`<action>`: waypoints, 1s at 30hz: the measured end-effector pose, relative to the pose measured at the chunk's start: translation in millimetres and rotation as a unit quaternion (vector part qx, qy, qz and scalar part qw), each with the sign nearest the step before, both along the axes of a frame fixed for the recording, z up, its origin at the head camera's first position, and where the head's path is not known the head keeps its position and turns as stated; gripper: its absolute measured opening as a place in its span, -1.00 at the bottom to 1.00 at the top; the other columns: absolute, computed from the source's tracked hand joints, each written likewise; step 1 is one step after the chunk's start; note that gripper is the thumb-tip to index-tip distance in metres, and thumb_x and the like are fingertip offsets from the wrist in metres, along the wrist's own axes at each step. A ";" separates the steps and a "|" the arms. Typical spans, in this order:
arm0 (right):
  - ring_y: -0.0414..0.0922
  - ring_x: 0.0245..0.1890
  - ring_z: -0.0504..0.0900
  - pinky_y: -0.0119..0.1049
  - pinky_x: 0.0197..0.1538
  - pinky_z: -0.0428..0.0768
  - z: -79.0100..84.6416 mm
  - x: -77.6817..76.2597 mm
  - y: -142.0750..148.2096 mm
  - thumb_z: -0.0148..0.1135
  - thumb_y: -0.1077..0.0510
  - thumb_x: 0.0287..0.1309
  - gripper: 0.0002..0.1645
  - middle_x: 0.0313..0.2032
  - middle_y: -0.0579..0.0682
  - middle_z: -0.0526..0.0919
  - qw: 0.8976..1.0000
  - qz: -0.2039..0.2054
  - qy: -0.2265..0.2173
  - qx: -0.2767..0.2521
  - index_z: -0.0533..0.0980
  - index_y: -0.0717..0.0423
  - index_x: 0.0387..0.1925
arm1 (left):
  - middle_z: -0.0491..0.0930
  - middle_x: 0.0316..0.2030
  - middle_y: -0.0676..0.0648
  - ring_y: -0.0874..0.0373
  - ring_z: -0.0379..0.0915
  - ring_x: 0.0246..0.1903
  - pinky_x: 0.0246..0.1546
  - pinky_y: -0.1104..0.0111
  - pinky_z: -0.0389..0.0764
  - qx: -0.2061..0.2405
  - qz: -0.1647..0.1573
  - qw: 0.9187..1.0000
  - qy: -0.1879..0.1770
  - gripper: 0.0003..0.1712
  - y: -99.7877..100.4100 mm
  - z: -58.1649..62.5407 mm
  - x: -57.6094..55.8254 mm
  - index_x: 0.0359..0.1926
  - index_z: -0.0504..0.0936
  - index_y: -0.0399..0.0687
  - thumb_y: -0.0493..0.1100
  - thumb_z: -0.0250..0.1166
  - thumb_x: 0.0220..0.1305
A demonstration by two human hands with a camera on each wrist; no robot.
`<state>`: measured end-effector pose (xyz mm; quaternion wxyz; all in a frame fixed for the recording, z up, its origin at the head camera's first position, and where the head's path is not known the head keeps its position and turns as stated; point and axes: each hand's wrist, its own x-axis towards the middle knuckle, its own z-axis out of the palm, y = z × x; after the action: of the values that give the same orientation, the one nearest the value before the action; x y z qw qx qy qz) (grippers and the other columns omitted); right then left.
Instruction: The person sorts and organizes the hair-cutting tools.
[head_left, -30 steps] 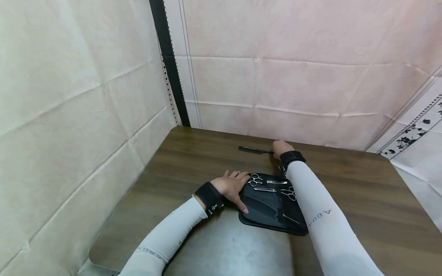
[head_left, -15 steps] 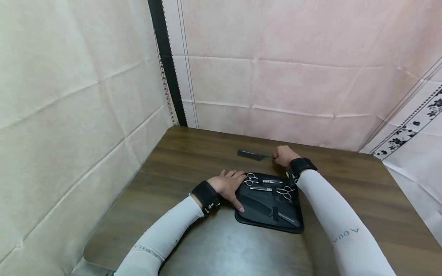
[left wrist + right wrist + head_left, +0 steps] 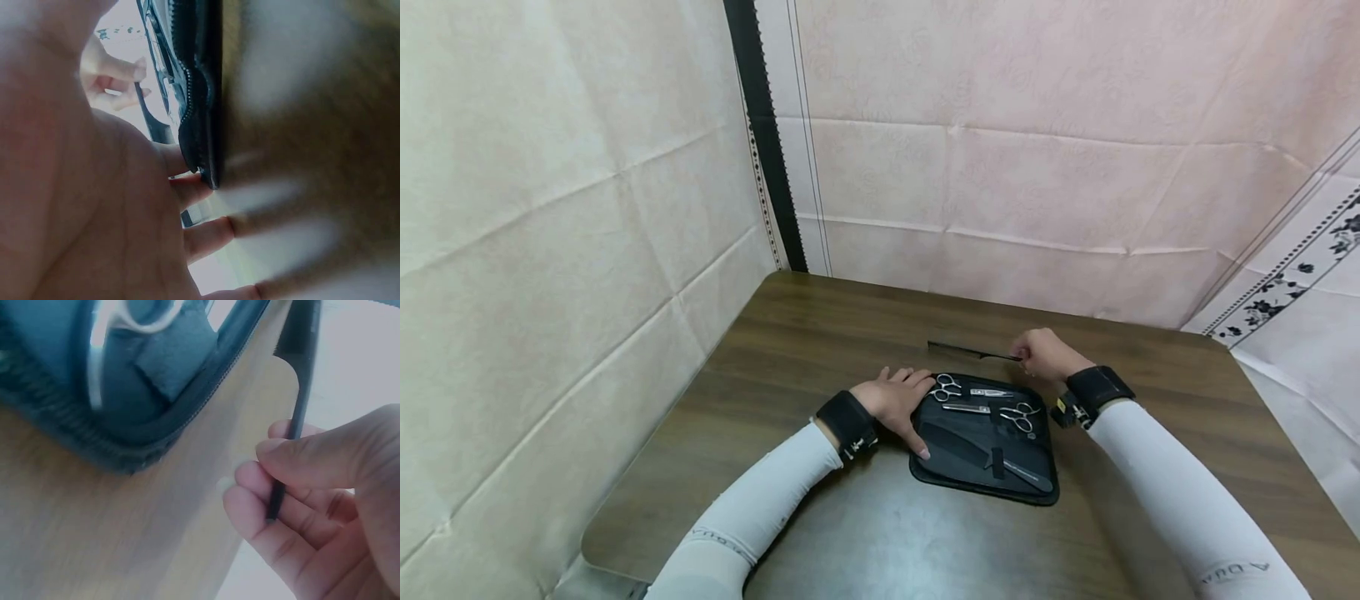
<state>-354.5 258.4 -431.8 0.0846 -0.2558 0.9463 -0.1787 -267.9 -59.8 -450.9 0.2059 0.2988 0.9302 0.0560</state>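
Observation:
Beyond the back right corner of a black zippered case, my right hand pinches the thin handle of a black comb between thumb and fingers. The comb's toothed end points left, edge-on to the head view. In the right wrist view the comb handle crosses the fingers. My left hand rests with spread fingers on the left edge of the case, thumb over its near left part. Inside the case lie silver scissors, a second pair of scissors and a larger dark comb under a strap.
Two slim silver tools, one a folding razor-like piece and one a flat bar, also lie in the case. The wooden table runs back to a fabric-covered wall; another such wall stands at the left.
My right hand has moved right and nearer to me with the comb, which has turned from flat to edge-on. The right arm no longer covers the case. The left hand stays on the case.

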 end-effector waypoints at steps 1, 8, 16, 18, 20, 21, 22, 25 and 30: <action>-0.15 -0.50 0.55 -0.30 -0.41 0.56 0.7 4.5 1.8 0.18 0.55 0.06 -0.71 -0.47 0.03 0.61 1.000 -0.002 -0.005 -0.010 0.69 0.33 -0.22 | -0.11 0.67 -0.01 -0.07 -0.20 0.64 0.58 -0.23 -0.12 -0.001 -0.001 1.000 0.001 0.50 -0.3 -0.7 -0.3 0.67 -0.04 0.10 0.57 0.51 -0.12; -0.06 -0.46 0.72 -0.14 -0.36 0.76 16.4 41.2 9.9 0.18 0.50 0.27 -0.78 -0.29 0.23 0.70 0.992 -0.025 -0.079 -0.096 0.57 0.42 -0.06 | -0.10 0.67 0.00 -0.04 -0.20 0.64 0.58 -0.23 -0.13 -0.007 0.005 1.000 0.004 0.50 -1.9 -0.9 -1.5 0.67 -0.04 0.11 0.57 0.51 -0.12; 0.01 -0.48 0.69 -0.16 -0.40 0.70 35.2 99.8 36.3 0.23 0.35 0.38 -0.55 -0.24 0.21 0.78 0.977 0.035 -0.151 -0.147 0.47 0.37 0.25 | -0.12 0.67 0.00 -0.05 -0.21 0.64 0.57 -0.23 -0.09 -0.016 -0.009 1.000 0.011 0.52 0.6 -2.7 -1.7 0.68 -0.08 0.11 0.62 0.47 -0.12; -0.03 -0.53 0.67 -0.22 -0.43 0.67 38.7 111.9 44.7 0.28 0.27 0.39 -0.49 -0.23 0.17 0.79 0.975 0.048 -0.152 -0.153 0.50 0.33 0.31 | -0.12 0.67 0.00 -0.05 -0.21 0.64 0.57 -0.23 -0.09 -0.018 -0.006 1.000 0.012 0.52 0.4 -2.4 -2.0 0.68 -0.08 0.11 0.62 0.47 -0.12; -0.07 -0.56 0.64 -0.27 -0.45 0.64 40.7 121.2 54.2 0.31 0.21 0.38 -0.52 -0.24 0.12 0.79 0.975 0.056 -0.148 -0.156 0.57 0.28 0.27 | -0.11 0.67 0.01 -0.04 -0.20 0.64 0.58 -0.23 -0.09 -0.021 -0.002 1.000 0.012 0.53 1.3 -3.6 -2.0 0.68 -0.08 0.12 0.62 0.47 -0.13; -0.10 -0.58 0.62 -0.29 -0.47 0.62 41.8 124.5 58.9 0.32 0.20 0.38 -0.56 -0.25 0.11 0.80 0.974 0.058 -0.150 -0.158 0.60 0.27 0.23 | -0.11 0.67 0.01 -0.04 -0.19 0.64 0.58 -0.23 -0.09 -0.022 0.000 1.000 0.013 0.52 1.6 -3.7 -2.3 0.68 -0.07 0.12 0.62 0.47 -0.13; -0.12 -0.59 0.61 -0.30 -0.48 0.60 42.8 127.2 63.7 0.32 0.19 0.38 -0.59 -0.26 0.09 0.80 0.973 0.061 -0.153 -0.159 0.63 0.27 0.19 | -0.11 0.67 0.01 -0.04 -0.18 0.64 0.58 -0.23 -0.09 -0.023 0.002 1.000 0.013 0.52 1.8 -3.7 -2.6 0.68 -0.07 0.13 0.62 0.47 -0.13; -0.17 -0.59 0.59 -0.29 -0.51 0.58 46.1 132.1 78.9 0.28 0.25 0.39 -0.65 -0.31 0.08 0.79 0.970 0.066 -0.173 -0.157 0.65 0.31 0.13 | -0.10 0.67 0.01 -0.04 -0.17 0.63 0.58 -0.23 -0.09 -0.020 0.002 1.000 0.015 0.51 3.1 -3.6 -3.6 0.67 -0.05 0.12 0.61 0.48 -0.14; -0.18 -0.56 0.63 -0.22 -0.47 0.66 47.2 130.8 97.5 0.17 0.33 0.43 -0.65 -0.29 0.15 0.76 0.955 0.052 -0.245 -0.157 0.55 0.47 0.15 | -0.12 0.68 0.00 -0.06 -0.18 0.64 0.57 -0.24 -0.07 -0.016 0.000 1.000 0.009 0.52 3.7 -3.7 -2.6 0.68 -0.06 0.11 0.60 0.49 -0.13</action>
<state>-223.6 355.9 -384.6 0.2816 -0.2635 0.8421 -0.3770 -270.5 -56.1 -454.6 0.2027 0.2954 0.9328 0.0384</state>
